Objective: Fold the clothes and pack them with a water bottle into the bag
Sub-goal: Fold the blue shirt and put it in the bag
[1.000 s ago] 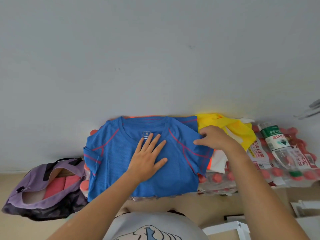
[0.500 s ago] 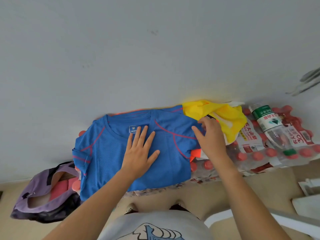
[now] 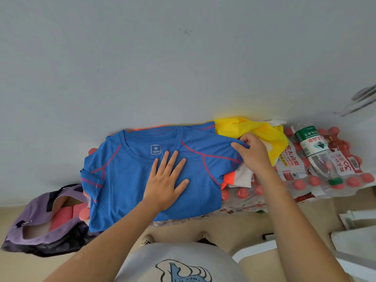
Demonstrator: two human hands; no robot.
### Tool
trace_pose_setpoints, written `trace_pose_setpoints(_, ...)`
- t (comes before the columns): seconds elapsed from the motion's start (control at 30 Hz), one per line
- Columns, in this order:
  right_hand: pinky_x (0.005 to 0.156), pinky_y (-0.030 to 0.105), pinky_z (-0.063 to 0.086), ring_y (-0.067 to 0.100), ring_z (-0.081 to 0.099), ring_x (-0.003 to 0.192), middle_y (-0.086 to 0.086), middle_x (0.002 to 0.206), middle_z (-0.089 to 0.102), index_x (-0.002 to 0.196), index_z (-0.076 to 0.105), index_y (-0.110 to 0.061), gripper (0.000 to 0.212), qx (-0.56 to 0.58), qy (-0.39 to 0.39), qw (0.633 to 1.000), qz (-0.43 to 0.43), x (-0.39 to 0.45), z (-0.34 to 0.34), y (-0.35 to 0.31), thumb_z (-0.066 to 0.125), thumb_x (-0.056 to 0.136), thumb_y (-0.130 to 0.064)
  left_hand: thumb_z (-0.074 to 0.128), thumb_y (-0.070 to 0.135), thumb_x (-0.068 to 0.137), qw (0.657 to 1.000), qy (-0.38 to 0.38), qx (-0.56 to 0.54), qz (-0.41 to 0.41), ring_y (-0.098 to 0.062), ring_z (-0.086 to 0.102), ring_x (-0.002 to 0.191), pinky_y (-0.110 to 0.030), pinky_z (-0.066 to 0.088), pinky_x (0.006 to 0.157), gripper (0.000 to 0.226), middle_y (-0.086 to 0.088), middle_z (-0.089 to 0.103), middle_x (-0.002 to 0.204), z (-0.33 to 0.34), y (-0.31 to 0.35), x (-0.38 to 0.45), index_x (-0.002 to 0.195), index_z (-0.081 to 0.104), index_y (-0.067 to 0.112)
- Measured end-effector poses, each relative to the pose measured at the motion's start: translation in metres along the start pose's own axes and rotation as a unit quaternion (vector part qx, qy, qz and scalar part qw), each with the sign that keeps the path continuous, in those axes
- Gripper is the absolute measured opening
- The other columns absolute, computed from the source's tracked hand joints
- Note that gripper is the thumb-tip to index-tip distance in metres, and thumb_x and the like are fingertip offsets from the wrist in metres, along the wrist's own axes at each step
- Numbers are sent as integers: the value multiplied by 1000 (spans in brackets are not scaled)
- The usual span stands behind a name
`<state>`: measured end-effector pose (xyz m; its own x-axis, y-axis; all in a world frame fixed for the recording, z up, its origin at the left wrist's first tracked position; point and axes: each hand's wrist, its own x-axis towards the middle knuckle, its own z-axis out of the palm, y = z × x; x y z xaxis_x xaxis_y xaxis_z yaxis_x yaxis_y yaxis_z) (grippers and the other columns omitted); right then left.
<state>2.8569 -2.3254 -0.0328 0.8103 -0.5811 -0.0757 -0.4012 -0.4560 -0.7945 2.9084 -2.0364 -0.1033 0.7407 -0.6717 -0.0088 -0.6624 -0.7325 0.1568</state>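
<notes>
A blue T-shirt (image 3: pixel 130 180) with pink seams lies spread over shrink-wrapped packs of bottles, collar towards the wall. My left hand (image 3: pixel 166 182) rests flat on its middle, fingers apart. My right hand (image 3: pixel 252 153) pinches the shirt's right sleeve at the shoulder. A yellow garment (image 3: pixel 266 131) lies crumpled just beyond that hand, with orange and white cloth (image 3: pixel 238 178) under the blue shirt's right edge. A water bottle (image 3: pixel 317 153) with a green label and green cap lies on the packs at the right. The purple bag (image 3: pixel 40 218) sits open on the floor at the left, pink cloth inside.
The packs of red-capped bottles (image 3: pixel 295 180) stand against a pale wall (image 3: pixel 162 68). White furniture or boxes (image 3: pixel 354 237) sit at the lower right. Tan floor (image 3: pixel 254 224) lies between my body and the packs.
My right hand has moved up from the shirt's right edge to the sleeve and closed on it. The left hand stays flat on the shirt. The head camera shifted slightly.
</notes>
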Motion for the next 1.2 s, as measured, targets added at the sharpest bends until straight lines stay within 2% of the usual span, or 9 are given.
trace_pose_setpoints(0.17, 69, 34, 44, 20, 53, 79, 3, 86, 57, 95, 54, -9, 21, -50, 110, 992, -49, -12, 12, -10, 70, 89, -20, 15, 64, 98, 1000, -4, -2, -1, -22, -9, 152, -50, 7, 122, 68, 2, -1, 165, -2, 1, 0, 156, 13, 31)
trace_pose_setpoints(0.27, 67, 20, 44, 8, 53, 76, -9, 84, 55, 94, 52, -22, 20, -5, 159, 986, -43, -55, 18, -8, 66, 90, -35, 15, 63, 97, 1000, 1, -9, -1, -22, -7, 152, -50, 8, 122, 68, 1, 0, 165, -2, 1, 0, 156, 14, 30)
trace_pose_setpoints(0.37, 57, 13, 41, 3, 55, 62, -10, 71, 60, 73, 52, -26, 32, 33, 91, 995, 18, -115, 33, 11, 52, 93, -51, 17, 63, 97, 1000, 4, -9, 1, -23, -5, 152, -49, 7, 122, 68, 1, 2, 165, -2, 1, 0, 156, 16, 29)
trace_pose_setpoints(0.43, 66, 32, 52, 11, 60, 60, -1, 66, 64, 70, 57, -17, 40, 53, -3, 990, 128, -149, 46, 28, 54, 94, -49, 16, 64, 97, 1000, 4, -6, 2, -22, -5, 152, -48, 5, 122, 69, 1, 2, 165, -3, 1, 0, 156, 16, 29)
trace_pose_setpoints(0.53, 83, 51, 56, 22, 70, 81, 7, 84, 73, 85, 66, -10, 28, 131, -68, 947, 286, -175, 62, 43, 64, 94, -37, 17, 64, 95, 1000, 5, -2, -5, -23, -2, 152, -48, 4, 122, 71, -1, 6, 165, -7, 2, 0, 155, 22, 27)
trace_pose_setpoints(0.67, 73, 37, 60, 23, 72, 95, 12, 106, 73, 108, 62, -5, 21, 384, -29, 855, 347, -184, 75, 44, 67, 93, -18, 28, 59, 94, 999, 38, -4, -5, -29, 17, 150, -51, 19, 120, 70, -11, 27, 160, -12, 20, -5, 145, 45, 14)
trace_pose_setpoints(0.83, 55, 27, 51, 18, 63, 66, 12, 95, 69, 105, 57, -6, 17, 542, -2, 758, 361, -180, 80, 40, 65, 90, -4, 23, 60, 94, 1000, 7, 10, 27, -26, 12, 151, -50, 14, 121, 73, -7, 21, 162, -2, 30, -14, 152, 33, 15)
trace_pose_setpoints(1.0, 58, 25, 46, 12, 55, 57, 3, 82, 67, 109, 66, -11, 22, 527, -26, 799, 289, -187, 75, 46, 63, 90, 1, 21, 61, 96, 999, -6, 26, 28, -24, 7, 151, -48, 9, 122, 73, -6, 17, 163, 2, 27, -11, 154, 27, 17)
trace_pose_setpoints(1.2, 67, 24, 50, 10, 56, 60, -5, 74, 65, 111, 69, -14, 21, 344, -76, 912, 211, -183, 57, 51, 63, 93, -5, 18, 62, 96, 999, -7, 18, 28, -23, 5, 152, -47, 7, 122, 73, -4, 14, 164, 3, 26, -10, 155, 25, 19)
